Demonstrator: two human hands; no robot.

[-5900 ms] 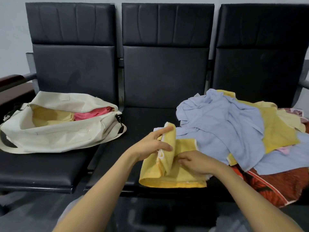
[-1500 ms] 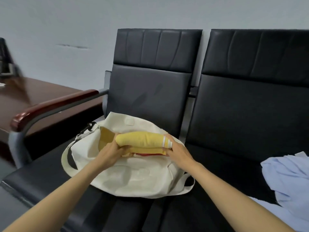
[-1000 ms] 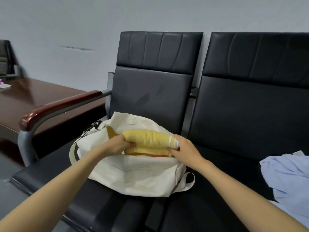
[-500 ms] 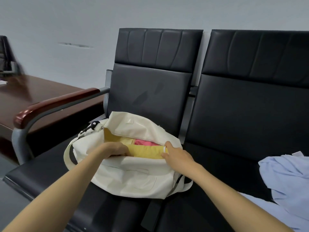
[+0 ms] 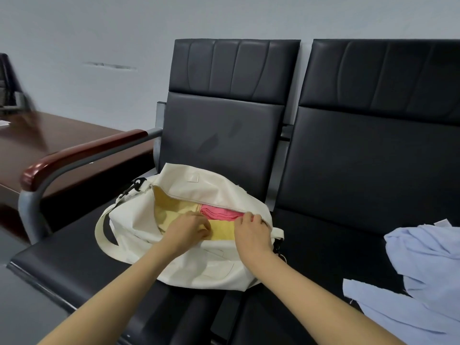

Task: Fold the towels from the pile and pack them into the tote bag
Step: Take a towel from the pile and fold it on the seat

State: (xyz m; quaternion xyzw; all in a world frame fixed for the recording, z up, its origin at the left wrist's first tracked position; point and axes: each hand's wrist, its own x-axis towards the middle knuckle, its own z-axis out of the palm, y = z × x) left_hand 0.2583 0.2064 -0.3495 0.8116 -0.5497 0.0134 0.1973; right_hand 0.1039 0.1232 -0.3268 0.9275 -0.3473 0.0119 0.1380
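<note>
Folded yellow towel (image 5: 222, 233) lies inside the tote bag (image 5: 194, 267), in front of the pink towel (image 5: 219, 212). Soft, light, springy; it will likely unroll unless you take both ends. Your left hand (image 5: 189, 229) curls onto its left end, knuckles up. Your right hand (image 5: 252, 233) curls at the zip edge; cloth or rim, cannot tell.

Pale grey wall (image 5: 74, 33); black padded bench seats (image 5: 373, 158) — dark wooden table (image 5: 62, 135) at left

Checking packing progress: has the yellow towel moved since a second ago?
Yes. The yellow towel dropped from above the rim of the bag to inside it, just in front of the pink towel.
</note>
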